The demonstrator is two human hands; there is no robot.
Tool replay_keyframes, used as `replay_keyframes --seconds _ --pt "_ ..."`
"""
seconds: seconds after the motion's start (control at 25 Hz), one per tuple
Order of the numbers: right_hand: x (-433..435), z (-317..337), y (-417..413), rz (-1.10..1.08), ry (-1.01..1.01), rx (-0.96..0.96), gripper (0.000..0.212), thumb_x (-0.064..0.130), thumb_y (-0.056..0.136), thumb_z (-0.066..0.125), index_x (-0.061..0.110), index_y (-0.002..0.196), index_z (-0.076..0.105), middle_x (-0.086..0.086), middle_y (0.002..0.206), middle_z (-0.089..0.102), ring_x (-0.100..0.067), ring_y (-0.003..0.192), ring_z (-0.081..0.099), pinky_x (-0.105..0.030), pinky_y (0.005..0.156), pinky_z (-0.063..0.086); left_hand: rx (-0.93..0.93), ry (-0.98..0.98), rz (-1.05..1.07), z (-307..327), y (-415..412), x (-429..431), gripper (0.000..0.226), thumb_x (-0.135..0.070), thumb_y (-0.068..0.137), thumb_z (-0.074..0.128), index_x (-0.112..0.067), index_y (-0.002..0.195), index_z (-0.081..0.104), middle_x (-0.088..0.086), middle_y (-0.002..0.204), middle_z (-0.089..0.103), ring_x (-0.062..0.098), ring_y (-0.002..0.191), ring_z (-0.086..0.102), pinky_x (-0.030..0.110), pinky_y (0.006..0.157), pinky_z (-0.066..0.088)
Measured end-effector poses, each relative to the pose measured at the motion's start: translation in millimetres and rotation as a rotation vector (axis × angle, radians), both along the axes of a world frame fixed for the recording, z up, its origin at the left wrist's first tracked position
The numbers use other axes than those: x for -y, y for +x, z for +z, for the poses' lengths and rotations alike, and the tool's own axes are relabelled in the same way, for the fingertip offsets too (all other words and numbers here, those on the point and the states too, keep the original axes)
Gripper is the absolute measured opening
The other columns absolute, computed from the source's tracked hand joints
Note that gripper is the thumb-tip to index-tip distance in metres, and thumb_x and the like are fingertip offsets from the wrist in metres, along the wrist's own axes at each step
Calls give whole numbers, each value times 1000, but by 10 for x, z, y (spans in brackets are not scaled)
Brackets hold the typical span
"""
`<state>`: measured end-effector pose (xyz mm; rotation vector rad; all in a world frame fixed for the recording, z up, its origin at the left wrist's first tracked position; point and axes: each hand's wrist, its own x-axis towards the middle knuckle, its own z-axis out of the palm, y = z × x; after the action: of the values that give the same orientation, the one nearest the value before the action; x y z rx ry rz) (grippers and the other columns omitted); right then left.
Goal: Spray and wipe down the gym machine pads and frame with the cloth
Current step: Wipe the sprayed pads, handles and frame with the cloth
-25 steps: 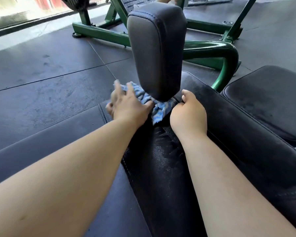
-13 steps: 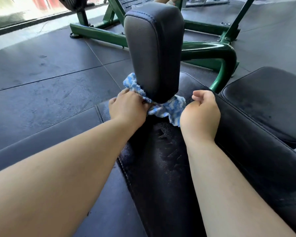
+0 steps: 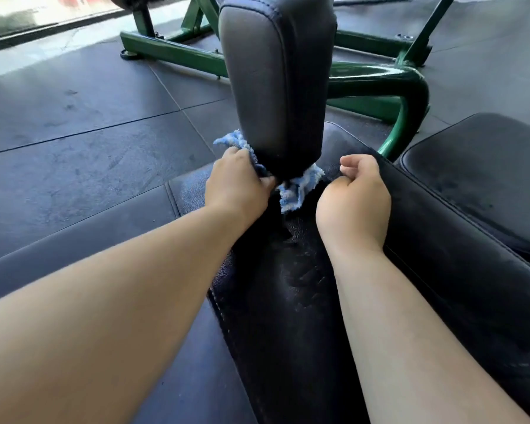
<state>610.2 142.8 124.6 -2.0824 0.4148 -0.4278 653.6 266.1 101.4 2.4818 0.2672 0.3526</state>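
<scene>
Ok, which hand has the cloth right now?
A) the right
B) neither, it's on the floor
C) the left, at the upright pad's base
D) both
C: the left hand grips the blue cloth at the base of the upright pad, a loose end showing on the pad's other side; the right hand is curled with no cloth in it.

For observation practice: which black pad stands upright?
The tall pad, with the blue cloth at its base; the long pad and the square pad lie flat.
</scene>
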Motion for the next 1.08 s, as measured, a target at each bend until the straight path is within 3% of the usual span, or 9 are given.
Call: replay_keyframes --seconds 0.2,0.32,0.44,0.52,0.6,0.72,0.8,0.92,1.08 --pt "-6 1 -15 10 -2 -8 38 3 89 36 17 118 55 3 122 61 -25 114 53 -41 103 39 -97 -23 177 109 372 -282 33 -21 85 58 -15 117 55 13 124 53 36 115 51 37 93 41" --pt "11 -13 6 11 -11 -12 37 4 89 37 18 119 54 2 122 60 -30 118 50 -41 101 40 -52 49 -28 39 430 -312 16 -18 84 55 -25 94 65 5 103 62 33 102 56 36 80 44" --pt "19 16 24 0 1 -61 37 5 90 37 18 120 53 0 126 60 -30 126 46 -40 105 37 -53 -334 -124 -11 135 -317 6 -21 76 60 -22 73 64 -2 68 63 15 64 54 28 62 40" --pt "23 32 10 -5 21 -82 37 5 91 37 19 122 53 2 125 60 -31 130 43 -40 103 39 -96 -418 -149 25 -106 -342 14 -27 65 63 -21 77 67 -4 65 66 13 60 55 29 64 45" --pt "29 28 3 -5 42 -91 39 4 91 37 20 122 53 4 123 61 -30 131 43 -40 102 40 -112 -351 -180 22 -356 -313 26 -32 60 64 -23 83 67 -12 64 62 12 67 55 30 69 45" --pt "16 34 -16 -18 48 -78 39 4 90 36 21 121 54 5 125 61 -28 127 46 -39 99 43 -58 56 -256 41 -542 -205 13 -44 81 63 -33 87 63 -23 73 54 15 101 51 35 89 35" --pt "-3 32 -22 -15 21 -73 38 5 92 36 20 120 54 3 122 62 -27 126 46 -35 95 42 -57 208 -93 47 -386 -260 20 -48 86 58 -28 90 64 -18 89 57 19 114 44 37 90 29" --pt "6 19 -25 -22 5 -58 37 6 93 35 19 122 55 1 123 62 -28 129 44 -34 95 41 -129 134 206 92 -50 -329 26 -42 87 56 -22 100 65 2 119 58 30 117 43 40 90 36" --pt "16 -40 62 -35 -35 -64 38 7 94 36 18 124 55 2 131 58 -30 131 43 -37 100 40 -241 139 153 100 167 -263 25 -36 92 47 -24 109 61 4 126 57 29 125 39 42 97 32"
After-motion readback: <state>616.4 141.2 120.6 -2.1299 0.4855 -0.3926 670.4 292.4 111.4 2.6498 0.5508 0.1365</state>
